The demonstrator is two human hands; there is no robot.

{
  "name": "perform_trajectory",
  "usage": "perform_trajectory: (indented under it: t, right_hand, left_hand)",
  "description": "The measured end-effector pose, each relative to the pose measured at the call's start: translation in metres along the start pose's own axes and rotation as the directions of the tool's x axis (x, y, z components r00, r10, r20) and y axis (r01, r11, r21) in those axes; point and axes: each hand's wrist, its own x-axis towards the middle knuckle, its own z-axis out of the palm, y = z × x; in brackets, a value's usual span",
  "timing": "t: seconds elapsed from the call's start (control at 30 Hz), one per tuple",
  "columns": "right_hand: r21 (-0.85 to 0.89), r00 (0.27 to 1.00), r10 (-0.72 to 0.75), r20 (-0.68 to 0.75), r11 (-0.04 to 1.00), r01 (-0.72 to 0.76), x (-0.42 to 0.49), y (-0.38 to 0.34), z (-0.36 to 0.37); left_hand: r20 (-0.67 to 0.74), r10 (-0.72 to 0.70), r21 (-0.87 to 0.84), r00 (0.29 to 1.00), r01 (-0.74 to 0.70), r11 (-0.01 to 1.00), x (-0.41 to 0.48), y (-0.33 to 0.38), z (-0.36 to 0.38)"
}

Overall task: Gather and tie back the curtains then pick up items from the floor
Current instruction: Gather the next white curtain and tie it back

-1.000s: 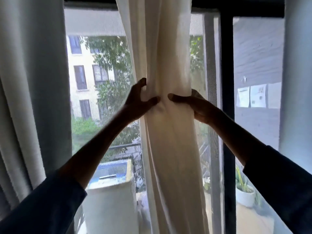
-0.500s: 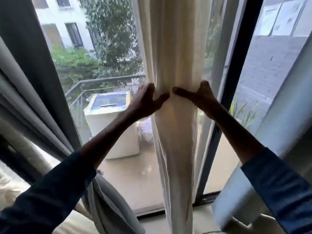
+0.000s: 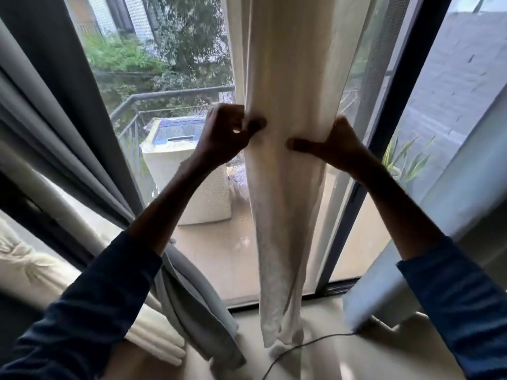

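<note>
— Cream curtain point(image 3: 288, 201) hangs bunched before the window point(image 3: 175, 78), top cut off. Grips?
— I see the left hand point(image 3: 227, 133) pinching its edge; the right hand point(image 3: 334, 144) clasps it, fingers hidden behind cloth.

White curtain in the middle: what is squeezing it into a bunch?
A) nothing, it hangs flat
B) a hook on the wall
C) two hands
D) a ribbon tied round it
C: the left hand and the right hand grip the white curtain from either side, pinching its folds together.
</note>
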Motion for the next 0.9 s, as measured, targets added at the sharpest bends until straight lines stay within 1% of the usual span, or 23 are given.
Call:
perform_trajectory:
  t: [0.07, 0.1, 0.13, 0.2, 0.23, 0.27, 0.3, 0.33, 0.4, 0.43, 0.47, 0.53, 0.6, 0.67, 0.73, 0.8, 0.83, 0.9]
  right_hand:
    - [-0.128, 0.998, 0.045, -0.038, 0.991, -0.049, -0.004, 0.011, 0.005]
    - [-0.149, 0.999, 0.053, 0.005, 0.987, -0.052, -0.006, 0.015, 0.005]
    - [-0.125, 0.995, 0.067, 0.068, 0.991, -0.058, -0.007, 0.018, 0.003]
    - [0.036, 0.974, 0.068, 0.217, 0.996, -0.078, -0.016, 0.021, 0.001]
    - [0.07, 0.971, 0.066, 0.231, 0.994, -0.084, -0.021, 0.023, 0.003]
    - [0.087, 0.981, 0.074, 0.177, 0.992, -0.09, -0.023, 0.024, 0.005]
    - [0.047, 0.993, 0.079, 0.084, 0.995, -0.083, -0.022, 0.027, 0.006]
    - [0.006, 0.997, 0.076, 0.03, 0.997, -0.076, -0.019, 0.029, 0.004]
    - [-0.02, 0.997, 0.071, 0.042, 0.997, -0.07, -0.016, 0.033, 0.003]
    - [-0.022, 0.996, 0.085, 0.024, 0.996, -0.085, -0.015, 0.037, 0.004]
    - [-0.036, 0.994, 0.106, -0.023, 0.994, -0.107, -0.015, 0.043, 0.007]
    - [-0.071, 0.979, 0.165, -0.118, 0.982, -0.174, -0.016, 0.053, 0.013]
    - [-0.075, 0.961, 0.217, -0.173, 0.97, -0.232, -0.021, 0.065, 0.024]
    - [-0.098, 0.948, 0.227, -0.225, 0.962, -0.254, -0.029, 0.078, 0.034]
    - [-0.131, 0.94, 0.211, -0.269, 0.959, -0.253, -0.042, 0.093, 0.046]
    - [-0.14, 0.926, 0.212, -0.311, 0.954, -0.266, -0.056, 0.107, 0.06]
    - [-0.141, 0.919, 0.207, -0.335, 0.953, -0.266, -0.063, 0.112, 0.066]
    - [-0.131, 0.899, 0.2, -0.39, 0.954, -0.269, -0.076, 0.119, 0.077]
  left_hand:
    - [0.006, 0.006, -0.036, 1.0, -0.005, 0.999, -0.008, 0.001, 0.003]
    - [0.004, -0.002, -0.051, 1.0, 0.002, 0.999, -0.011, 0.0, 0.002]
    - [-0.002, -0.015, -0.078, 1.0, 0.015, 0.997, -0.014, -0.002, 0.001]
    - [-0.009, -0.029, -0.2, 1.0, 0.027, 0.979, -0.023, -0.002, 0.001]
    - [-0.008, -0.025, -0.256, 1.0, 0.023, 0.966, -0.027, -0.001, 0.004]
    - [-0.007, -0.022, -0.288, 1.0, 0.019, 0.958, -0.031, 0.0, 0.007]
    - [-0.018, -0.024, -0.292, 1.0, 0.018, 0.956, -0.033, -0.002, 0.012]
    - [-0.043, -0.031, -0.274, 0.999, 0.019, 0.961, -0.034, -0.004, 0.015]
    - [-0.101, -0.057, -0.197, 0.993, 0.036, 0.98, -0.038, -0.008, 0.021]
    - [-0.102, -0.065, -0.167, 0.993, 0.048, 0.985, -0.042, -0.008, 0.025]
    - [-0.086, -0.061, -0.147, 0.994, 0.048, 0.988, -0.048, -0.006, 0.028]
    - [-0.023, -0.003, -0.136, 1.0, 0.0, 0.991, -0.061, -0.004, 0.038]
    - [0.027, 0.052, -0.094, 0.998, -0.049, 0.994, -0.075, -0.008, 0.05]
    - [0.031, 0.075, -0.025, 0.997, -0.074, 0.997, -0.088, -0.017, 0.06]
    - [-0.003, 0.064, 0.037, 0.998, -0.063, 0.997, -0.104, -0.024, 0.073]
    - [-0.092, 0.042, 0.04, 0.995, -0.038, 0.998, -0.122, -0.026, 0.086]
    - [-0.146, 0.01, 0.009, 0.989, -0.009, 1.0, -0.132, -0.023, 0.09]
    - [-0.213, -0.098, -0.128, 0.972, 0.072, 0.989, -0.148, -0.018, 0.096]
